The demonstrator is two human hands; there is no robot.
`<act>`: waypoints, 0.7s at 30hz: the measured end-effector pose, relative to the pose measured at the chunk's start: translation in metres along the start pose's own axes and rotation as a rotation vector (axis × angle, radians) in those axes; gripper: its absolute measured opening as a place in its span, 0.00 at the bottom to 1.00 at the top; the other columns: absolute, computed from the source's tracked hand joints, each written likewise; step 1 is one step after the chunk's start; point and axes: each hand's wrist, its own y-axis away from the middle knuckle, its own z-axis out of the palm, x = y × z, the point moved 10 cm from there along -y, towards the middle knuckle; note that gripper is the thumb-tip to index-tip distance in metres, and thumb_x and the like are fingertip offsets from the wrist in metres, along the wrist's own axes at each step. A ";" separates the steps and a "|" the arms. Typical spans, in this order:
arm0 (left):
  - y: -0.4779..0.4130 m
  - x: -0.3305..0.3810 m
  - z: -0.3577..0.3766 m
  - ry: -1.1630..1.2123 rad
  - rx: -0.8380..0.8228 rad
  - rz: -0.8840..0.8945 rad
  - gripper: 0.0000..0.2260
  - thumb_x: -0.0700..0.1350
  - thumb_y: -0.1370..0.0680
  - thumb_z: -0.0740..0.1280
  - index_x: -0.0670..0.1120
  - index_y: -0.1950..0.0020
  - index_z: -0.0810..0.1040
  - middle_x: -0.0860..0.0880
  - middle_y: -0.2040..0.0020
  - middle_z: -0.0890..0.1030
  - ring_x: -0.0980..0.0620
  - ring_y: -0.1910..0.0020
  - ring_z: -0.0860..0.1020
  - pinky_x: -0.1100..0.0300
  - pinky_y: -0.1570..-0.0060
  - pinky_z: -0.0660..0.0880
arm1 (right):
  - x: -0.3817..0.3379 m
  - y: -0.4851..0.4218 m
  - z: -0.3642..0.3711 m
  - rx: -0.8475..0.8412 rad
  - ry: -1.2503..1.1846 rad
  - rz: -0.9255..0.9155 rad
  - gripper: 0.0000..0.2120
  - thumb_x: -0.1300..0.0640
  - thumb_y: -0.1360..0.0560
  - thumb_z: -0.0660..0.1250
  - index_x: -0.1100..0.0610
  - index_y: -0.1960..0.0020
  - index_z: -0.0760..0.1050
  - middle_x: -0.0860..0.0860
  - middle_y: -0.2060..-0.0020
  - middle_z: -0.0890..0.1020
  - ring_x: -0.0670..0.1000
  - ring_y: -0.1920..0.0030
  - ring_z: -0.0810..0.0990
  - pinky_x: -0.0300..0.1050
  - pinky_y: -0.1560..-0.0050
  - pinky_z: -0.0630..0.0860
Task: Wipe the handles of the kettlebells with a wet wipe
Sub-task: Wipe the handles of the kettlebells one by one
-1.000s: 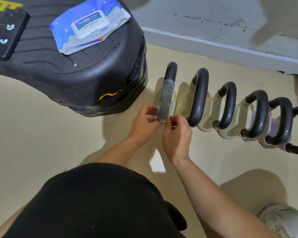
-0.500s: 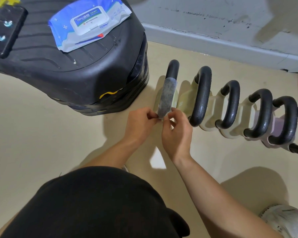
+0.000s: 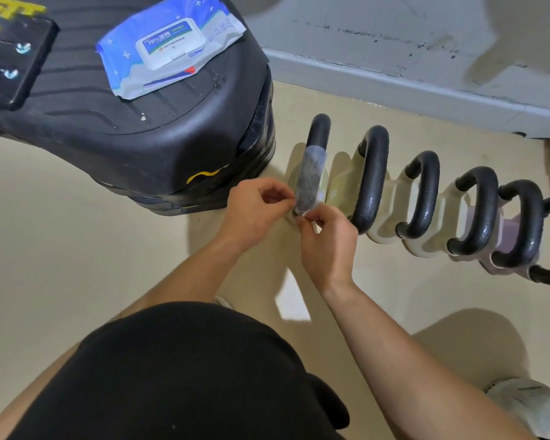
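Several kettlebells with black handles stand in a row on the beige floor. A damp wet wipe is wrapped over the near side of the leftmost kettlebell handle. My left hand pinches the wipe's lower end from the left. My right hand pinches the same end from the right, just in front of the handle's base. The second kettlebell handle stands bare right beside it, and further handles run off to the right edge.
A black stepped platform stands left of the row, almost touching the first kettlebell. A blue pack of wet wipes lies on top of it. A grey wall skirting runs behind. My knee in black shorts fills the lower foreground.
Both hands have drawn closer together at the lower end of the wipe. The wipe stays wrapped on the first handle, and the view has shifted slightly.
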 end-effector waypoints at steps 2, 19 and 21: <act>-0.010 0.018 -0.004 0.026 0.010 0.038 0.04 0.39 0.29 0.75 0.47 0.58 0.84 0.51 0.62 0.85 0.53 0.60 0.83 0.58 0.53 0.81 | -0.003 -0.004 -0.004 -0.010 0.010 -0.010 0.05 0.62 0.26 0.74 0.60 0.59 0.80 0.51 0.63 0.83 0.50 0.61 0.80 0.40 0.56 0.74; 0.010 -0.021 0.015 0.213 0.011 -0.205 0.03 0.37 0.23 0.71 0.43 0.53 0.82 0.45 0.64 0.82 0.52 0.65 0.80 0.59 0.59 0.82 | 0.005 -0.005 -0.013 0.027 -0.310 0.215 0.07 0.62 0.22 0.70 0.54 0.45 0.79 0.48 0.58 0.83 0.40 0.60 0.79 0.29 0.54 0.74; 0.005 -0.017 0.012 0.188 0.025 -0.184 0.04 0.37 0.24 0.71 0.45 0.55 0.83 0.45 0.64 0.83 0.52 0.66 0.81 0.58 0.60 0.82 | 0.004 -0.008 -0.015 0.059 -0.325 0.218 0.04 0.63 0.22 0.69 0.56 0.51 0.81 0.47 0.64 0.80 0.39 0.66 0.76 0.30 0.58 0.73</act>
